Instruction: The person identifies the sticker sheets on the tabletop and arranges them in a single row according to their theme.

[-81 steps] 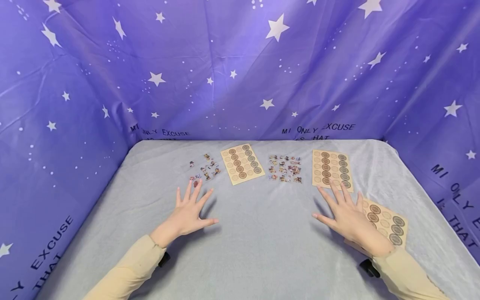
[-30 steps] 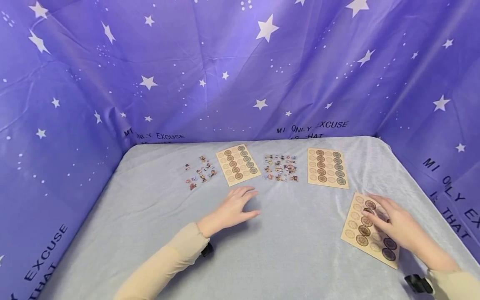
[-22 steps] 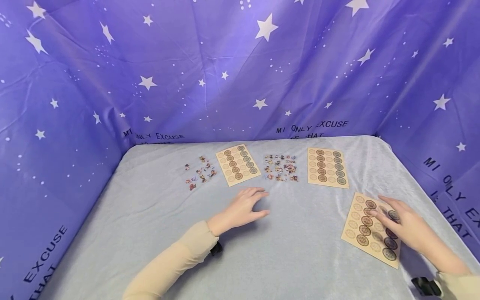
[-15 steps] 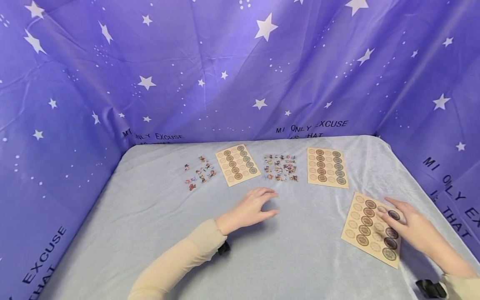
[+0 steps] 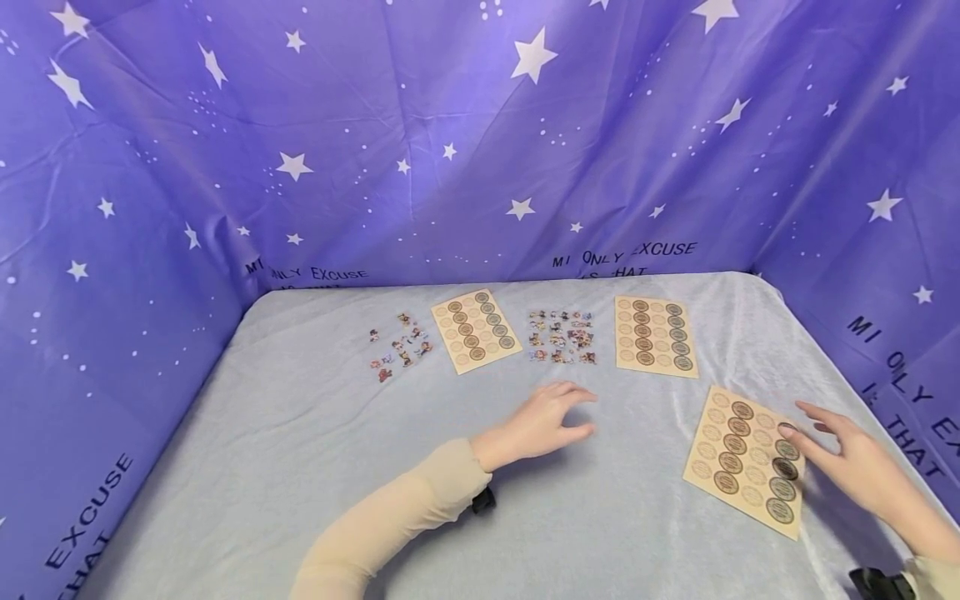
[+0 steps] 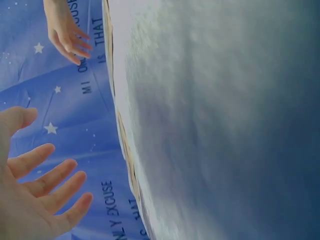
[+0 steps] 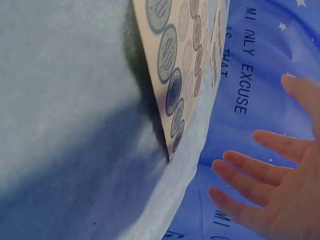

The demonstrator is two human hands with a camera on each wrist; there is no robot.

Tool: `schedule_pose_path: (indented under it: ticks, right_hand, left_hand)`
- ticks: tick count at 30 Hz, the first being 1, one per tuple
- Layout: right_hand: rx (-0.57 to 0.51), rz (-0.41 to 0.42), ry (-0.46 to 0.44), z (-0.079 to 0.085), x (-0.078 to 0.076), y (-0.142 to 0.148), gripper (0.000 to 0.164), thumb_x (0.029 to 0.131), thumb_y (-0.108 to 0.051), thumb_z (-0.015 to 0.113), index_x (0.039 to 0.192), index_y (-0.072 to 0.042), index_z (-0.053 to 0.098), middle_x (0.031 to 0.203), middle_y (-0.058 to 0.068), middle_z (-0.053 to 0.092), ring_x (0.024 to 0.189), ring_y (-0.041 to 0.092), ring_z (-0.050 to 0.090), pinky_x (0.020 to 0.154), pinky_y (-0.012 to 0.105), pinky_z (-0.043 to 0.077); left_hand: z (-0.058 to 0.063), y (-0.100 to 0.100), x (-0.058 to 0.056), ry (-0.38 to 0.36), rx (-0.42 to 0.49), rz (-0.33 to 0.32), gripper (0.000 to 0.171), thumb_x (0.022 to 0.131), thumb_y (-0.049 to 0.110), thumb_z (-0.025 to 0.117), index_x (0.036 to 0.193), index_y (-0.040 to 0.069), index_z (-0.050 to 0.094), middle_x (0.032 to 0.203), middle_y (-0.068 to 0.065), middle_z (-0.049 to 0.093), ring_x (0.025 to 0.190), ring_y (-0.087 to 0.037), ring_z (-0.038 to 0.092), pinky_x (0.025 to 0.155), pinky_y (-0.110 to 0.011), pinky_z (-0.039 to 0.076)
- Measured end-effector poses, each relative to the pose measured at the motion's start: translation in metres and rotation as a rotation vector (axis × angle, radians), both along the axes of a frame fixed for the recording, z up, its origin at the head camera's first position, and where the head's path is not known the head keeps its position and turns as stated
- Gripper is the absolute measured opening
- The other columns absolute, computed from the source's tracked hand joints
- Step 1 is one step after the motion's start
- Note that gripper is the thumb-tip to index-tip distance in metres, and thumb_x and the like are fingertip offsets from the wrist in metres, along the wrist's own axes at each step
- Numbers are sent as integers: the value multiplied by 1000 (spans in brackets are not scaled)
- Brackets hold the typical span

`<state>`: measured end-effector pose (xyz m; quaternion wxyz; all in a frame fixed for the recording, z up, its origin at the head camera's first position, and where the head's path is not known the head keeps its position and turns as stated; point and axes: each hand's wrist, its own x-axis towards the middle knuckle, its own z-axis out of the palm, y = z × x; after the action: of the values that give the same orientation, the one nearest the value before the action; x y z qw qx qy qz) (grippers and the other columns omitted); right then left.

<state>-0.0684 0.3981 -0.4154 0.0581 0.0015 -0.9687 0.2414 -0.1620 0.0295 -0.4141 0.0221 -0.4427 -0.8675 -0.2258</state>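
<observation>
My left hand (image 5: 536,423) hovers over the middle of the cloth, fingers and thumb spread apart with nothing between them. The left wrist view shows the same hand (image 6: 40,190) with loosely bent fingers. At the right, my right hand (image 5: 855,454) hangs over the right edge of a tan sticker sheet (image 5: 750,458) printed with columns of round stamp designs. In the right wrist view that hand (image 7: 270,180) is held apart from the sticker sheet (image 7: 187,50), holding nothing. The nearest sheet to the left hand's fingers is a set of small cartoon stickers (image 5: 561,337).
Farther back lie two more tan sticker sheets, one left of centre (image 5: 476,331) and one at the right (image 5: 656,337). Another group of cartoon stickers (image 5: 401,346) lies at the left. A pale blue cloth (image 5: 300,483) covers the table. Purple starry curtains (image 5: 420,167) enclose it.
Both hands started spread wide, the right one over the sheets. The left has moved rightward to the middle. The right has drifted to the near sheet's right edge. The sheets appear to stay put.
</observation>
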Motion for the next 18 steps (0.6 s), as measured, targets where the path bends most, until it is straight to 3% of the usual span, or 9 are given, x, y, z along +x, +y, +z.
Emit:
schedule_pose_path:
  ticks: [5, 12, 15, 18]
  right_hand:
    - [-25, -11, -33, -2, 1, 5, 57, 89, -26, 51, 127, 13, 33, 115, 42, 37, 92, 59, 40, 66, 65, 34]
    - [-16, -18, -10, -7, 2, 11, 54, 87, -24, 54, 121, 15, 38, 110, 43, 41, 88, 57, 46, 63, 61, 39]
    - [-10, -21, 15, -10, 2, 15, 51, 86, -23, 56, 118, 14, 42, 107, 41, 45, 74, 21, 62, 61, 44, 47]
    - [-23, -31, 25, -12, 2, 19, 49, 84, -22, 58, 116, 14, 45, 102, 40, 49, 63, -13, 44, 52, 26, 45]
  left_hand:
    - [-3, 16, 3, -35, 6, -14, 41, 86, 35, 54, 121, 12, 54, 118, 0, 55, 111, -12, 47, 100, -27, 31]
    - [-4, 36, 8, -122, 30, -25, 38, 86, 30, 55, 120, 11, 54, 116, 0, 55, 107, -8, 50, 93, -14, 35]
    - [-1, 44, 12, -167, 52, -19, 36, 87, 28, 55, 119, 11, 55, 114, 0, 56, 102, -8, 52, 88, -11, 37]
    - [-2, 53, 16, -222, 74, -9, 34, 87, 26, 55, 118, 12, 56, 113, 1, 56, 98, -6, 54, 82, -7, 37]
